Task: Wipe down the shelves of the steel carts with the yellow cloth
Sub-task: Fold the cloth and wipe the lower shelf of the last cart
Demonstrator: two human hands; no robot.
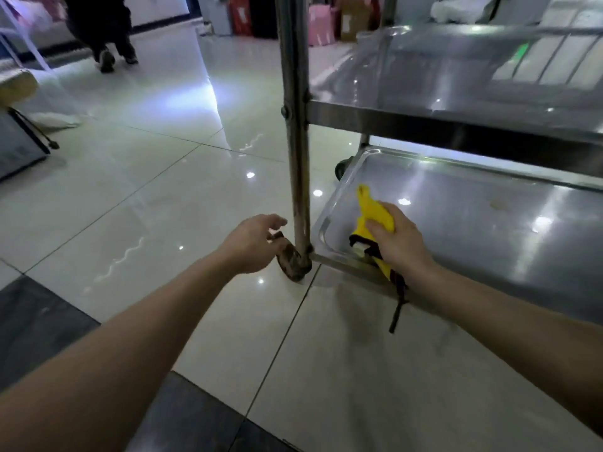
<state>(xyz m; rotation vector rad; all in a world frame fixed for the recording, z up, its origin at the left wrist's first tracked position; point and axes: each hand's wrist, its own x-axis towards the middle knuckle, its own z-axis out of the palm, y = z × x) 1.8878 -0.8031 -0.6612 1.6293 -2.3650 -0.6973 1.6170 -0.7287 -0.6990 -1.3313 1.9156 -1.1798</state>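
Observation:
A steel cart stands on the right, with a middle shelf (456, 93) and a bottom shelf (489, 230). My right hand (399, 238) presses the yellow cloth (372, 212) onto the near left corner of the bottom shelf. The cloth has a black edge and a black strap (398, 305) hanging over the shelf rim. My left hand (253, 243) hovers with fingers apart beside the cart's front left post (295, 125), just above its rusty caster (292, 261); it holds nothing.
Glossy white floor tiles spread to the left and front, with dark tiles near my feet. Another person (104, 27) walks at the far left. Boxes (321, 24) stand at the back. A grey bag (19, 141) sits at the left edge.

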